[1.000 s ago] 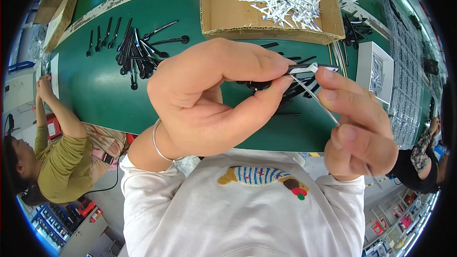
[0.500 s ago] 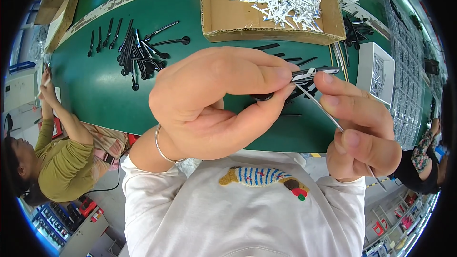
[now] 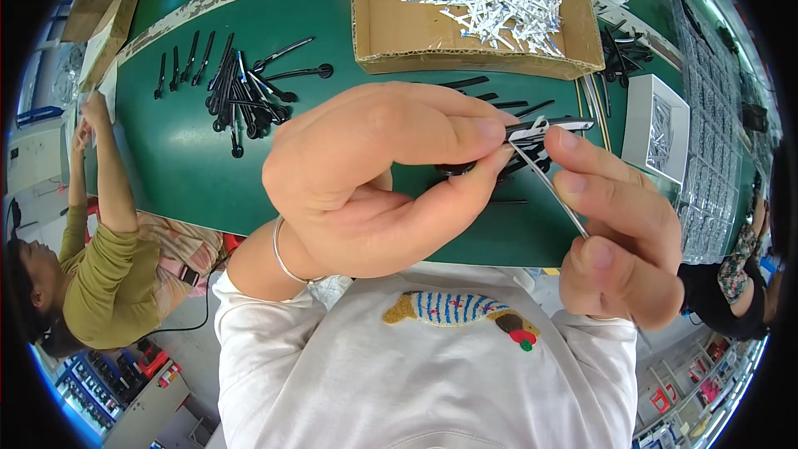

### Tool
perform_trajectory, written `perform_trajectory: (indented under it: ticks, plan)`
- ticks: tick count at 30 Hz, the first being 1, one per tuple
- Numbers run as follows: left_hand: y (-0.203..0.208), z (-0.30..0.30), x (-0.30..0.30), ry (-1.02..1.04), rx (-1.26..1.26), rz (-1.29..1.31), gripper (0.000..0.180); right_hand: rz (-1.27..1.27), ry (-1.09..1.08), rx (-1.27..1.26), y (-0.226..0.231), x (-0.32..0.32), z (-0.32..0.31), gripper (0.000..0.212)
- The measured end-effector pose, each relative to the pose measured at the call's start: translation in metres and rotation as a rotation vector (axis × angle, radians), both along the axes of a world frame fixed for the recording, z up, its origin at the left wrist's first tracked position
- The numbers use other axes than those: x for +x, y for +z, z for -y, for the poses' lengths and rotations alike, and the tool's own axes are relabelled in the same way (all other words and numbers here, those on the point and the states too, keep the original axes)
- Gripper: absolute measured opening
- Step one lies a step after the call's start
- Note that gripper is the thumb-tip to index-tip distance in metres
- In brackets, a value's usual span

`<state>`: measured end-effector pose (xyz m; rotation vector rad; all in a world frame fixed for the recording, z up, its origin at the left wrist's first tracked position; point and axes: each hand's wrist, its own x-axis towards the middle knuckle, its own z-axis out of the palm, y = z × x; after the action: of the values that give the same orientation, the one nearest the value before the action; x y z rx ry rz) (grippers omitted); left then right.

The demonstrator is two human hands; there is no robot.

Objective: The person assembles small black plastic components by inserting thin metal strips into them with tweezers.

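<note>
In front of my chest, my left hand (image 3: 391, 175) pinches a slim black strip-like part (image 3: 572, 124) between thumb and fingers. A round black end (image 3: 454, 170) shows below its fingers. Along the part lies a small white piece (image 3: 536, 128), partly loose from the black surface. My right hand (image 3: 623, 233) grips a thin pointed metal tool (image 3: 550, 189), whose tip meets the part close to my left fingertips. Its rear end is mostly behind the right hand. Several more black parts (image 3: 536, 106) lie on the green table behind my hands.
Beyond my hands stands a cardboard box (image 3: 465, 61) with a heap of white strips (image 3: 507, 4). More black parts (image 3: 241, 104) are piled at the left. A small white box (image 3: 638, 116) and a clear plastic tray (image 3: 711, 129) stand at the right. Other people sit on both sides.
My right fingers have shifted along the metal tool and curled lower, with the hand a little nearer me. My left hand stays almost still. The person at left has moved their hands.
</note>
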<state>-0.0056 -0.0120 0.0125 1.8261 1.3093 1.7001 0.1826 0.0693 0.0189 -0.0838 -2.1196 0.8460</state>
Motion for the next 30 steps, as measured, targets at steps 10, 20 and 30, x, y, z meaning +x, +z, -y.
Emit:
perform_trajectory:
  ticks: [10, 20, 30]
  plan:
    - [-0.002, 0.003, 0.003, 0.046, -0.038, 0.047, 0.023, -0.073, 0.057, 0.024, -0.009, -0.003, 0.002, 0.023]
    - [-0.003, 0.004, 0.004, 0.035, -0.048, 0.124, 0.023, 0.001, -0.016, 0.061, -0.005, -0.002, 0.004, 0.017]
    - [-0.007, -0.001, 0.005, 0.198, 0.152, -0.343, 0.027, 0.014, -0.214, 0.225, 0.007, -0.002, -0.020, 0.013]
